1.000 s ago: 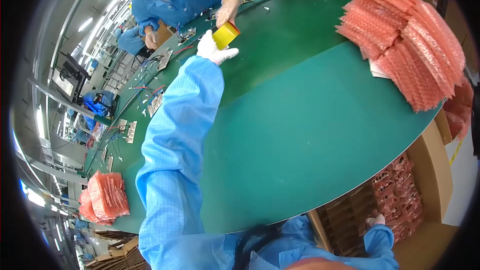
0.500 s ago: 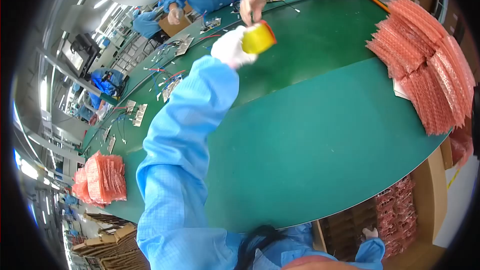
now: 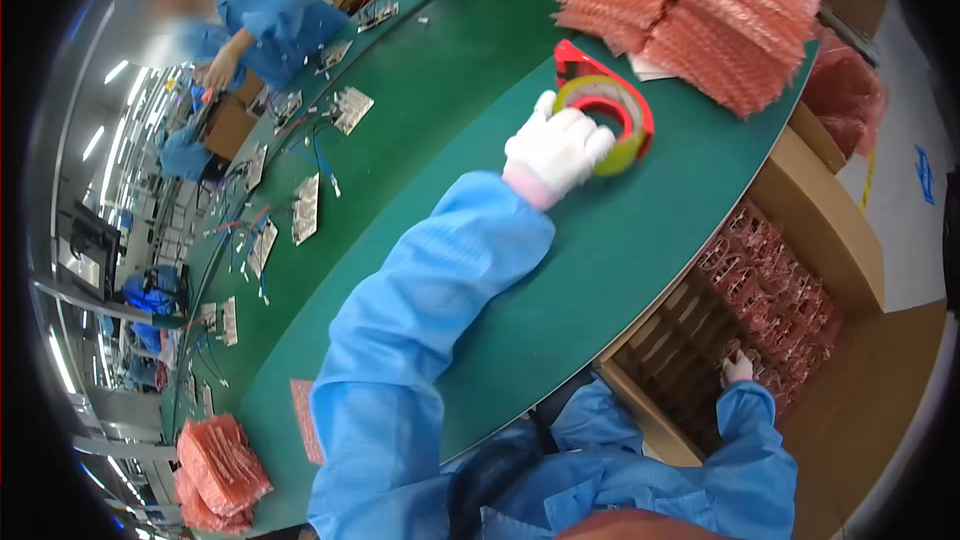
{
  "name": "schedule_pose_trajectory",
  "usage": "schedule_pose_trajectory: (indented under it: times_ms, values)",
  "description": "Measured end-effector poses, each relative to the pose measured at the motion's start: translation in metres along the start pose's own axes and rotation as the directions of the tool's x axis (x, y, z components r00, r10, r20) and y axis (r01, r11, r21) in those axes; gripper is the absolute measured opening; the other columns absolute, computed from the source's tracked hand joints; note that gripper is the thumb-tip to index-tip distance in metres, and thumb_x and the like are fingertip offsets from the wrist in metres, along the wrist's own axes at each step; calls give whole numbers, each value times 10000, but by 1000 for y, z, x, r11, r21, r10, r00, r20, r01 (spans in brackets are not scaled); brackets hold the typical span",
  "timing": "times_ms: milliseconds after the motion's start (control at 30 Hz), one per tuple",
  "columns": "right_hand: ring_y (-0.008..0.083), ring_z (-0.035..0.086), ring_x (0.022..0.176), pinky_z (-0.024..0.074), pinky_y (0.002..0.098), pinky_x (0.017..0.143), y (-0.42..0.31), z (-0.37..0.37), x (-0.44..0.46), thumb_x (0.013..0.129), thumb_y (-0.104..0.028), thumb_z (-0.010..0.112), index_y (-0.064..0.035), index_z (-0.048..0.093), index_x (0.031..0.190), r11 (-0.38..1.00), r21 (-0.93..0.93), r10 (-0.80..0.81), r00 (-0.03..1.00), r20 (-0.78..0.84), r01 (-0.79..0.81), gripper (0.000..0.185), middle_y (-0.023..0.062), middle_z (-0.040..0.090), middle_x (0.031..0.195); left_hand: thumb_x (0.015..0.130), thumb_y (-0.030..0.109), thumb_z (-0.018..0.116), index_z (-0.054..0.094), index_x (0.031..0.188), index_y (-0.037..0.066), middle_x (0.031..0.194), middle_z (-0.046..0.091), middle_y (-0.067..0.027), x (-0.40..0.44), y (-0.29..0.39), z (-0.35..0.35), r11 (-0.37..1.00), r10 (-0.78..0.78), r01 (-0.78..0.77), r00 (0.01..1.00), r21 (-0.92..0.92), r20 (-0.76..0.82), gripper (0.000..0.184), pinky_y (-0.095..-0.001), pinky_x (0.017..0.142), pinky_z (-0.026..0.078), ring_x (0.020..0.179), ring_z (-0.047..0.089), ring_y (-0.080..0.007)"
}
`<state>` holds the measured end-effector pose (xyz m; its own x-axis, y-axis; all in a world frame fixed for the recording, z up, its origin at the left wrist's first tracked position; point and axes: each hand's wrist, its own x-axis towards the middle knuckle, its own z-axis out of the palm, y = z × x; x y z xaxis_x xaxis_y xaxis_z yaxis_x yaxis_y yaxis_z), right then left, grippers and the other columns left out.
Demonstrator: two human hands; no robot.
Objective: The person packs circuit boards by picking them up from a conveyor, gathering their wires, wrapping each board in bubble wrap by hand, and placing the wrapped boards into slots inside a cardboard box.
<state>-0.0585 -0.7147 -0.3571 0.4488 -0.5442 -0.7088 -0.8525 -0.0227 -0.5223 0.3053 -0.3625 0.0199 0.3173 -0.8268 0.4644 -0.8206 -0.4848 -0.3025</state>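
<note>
My left hand [image 3: 556,150], in a white glove, is closed on the near side of a red tape dispenser [image 3: 648,118]. The dispenser carries a roll of yellow tape [image 3: 622,156] and is over the green table [image 3: 560,270]. At the lower right, my right hand [image 3: 738,368] reaches into a large cardboard box [image 3: 835,215]. Its fingers look closed at the edge of the brown dividers [image 3: 672,342], beside rows of items in pink wrap [image 3: 775,290]. What they grip is too small to make out.
Pink bubble-wrap bags [image 3: 700,15] are stacked at the far right of the table, and more [image 3: 222,470] lie at the lower left. Circuit boards [image 3: 306,208] with wires line the left side. Co-workers in blue [image 3: 270,10] are at the upper left.
A co-worker's hand was at the tape; now my left hand holds the dispenser away from it, nearer the bubble-wrap stack. The view has turned. My right hand stays in the box.
</note>
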Motion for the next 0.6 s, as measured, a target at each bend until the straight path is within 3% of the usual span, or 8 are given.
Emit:
schedule_pose_trajectory:
  times_ms: [67,133,267,333,467,500,533,600]
  values:
    - [158,494,422,394,293,377,-7,-4,-24,852,-110,549,-80,556,1018,993,-113,-25,998,59,32,168,41,527,590,638,220,747,542,970,122,873,565,-42,24,-9,15,990,-132,137,977,-15,169,403,-445,941,362,923,551,-231]
    - [167,510,435,409,306,390,2,-2,-28,847,-119,553,-59,566,1001,995,-64,-70,997,24,71,166,59,543,604,710,280,714,531,1074,106,925,580,-64,28,-9,29,916,-245,312,933,-252,264,443,-440,947,335,960,541,-256]
    - [193,545,468,444,339,428,-2,8,-23,824,-158,578,-26,576,1037,993,-96,-70,997,-27,68,250,90,574,634,755,331,673,502,1163,98,995,584,-95,37,0,56,927,-305,347,917,-141,256,500,-460,955,308,998,530,-274]
    - [218,585,532,483,344,495,2,14,-12,809,-195,595,2,577,1051,929,-288,-273,956,-106,234,313,110,600,667,770,349,645,495,1182,99,1069,568,-107,52,0,68,901,-404,428,887,-68,226,505,-494,946,298,1035,512,-280]
    - [160,583,548,493,284,530,-120,-20,-100,819,-262,611,11,626,945,934,-291,-107,941,322,205,301,65,617,694,699,466,673,418,1272,103,1273,463,-96,52,5,59,923,-383,384,923,-31,29,725,-545,1031,191,1220,384,-279]
    - [122,571,552,483,259,529,-132,-26,-106,828,-252,611,4,640,879,928,-210,-186,872,453,307,262,43,612,687,731,289,672,450,1242,77,1231,507,-103,45,4,33,946,-320,312,940,-86,-116,596,-478,997,317,1166,459,-288]
    - [110,560,552,471,253,522,-153,-31,-122,830,-247,611,1,640,865,907,-153,-249,792,557,392,252,39,607,683,731,289,672,450,1242,77,1231,507,-103,27,1,11,938,-346,339,930,-74,-121,596,-478,997,317,1166,459,-288]
    - [79,529,558,432,235,503,-207,-39,-175,831,-222,620,-10,642,810,857,-24,-360,631,687,515,214,26,595,667,714,29,574,508,1152,39,1130,567,-126,-23,-6,-38,899,-242,202,969,-388,-55,443,-380,879,454,1046,556,-303]
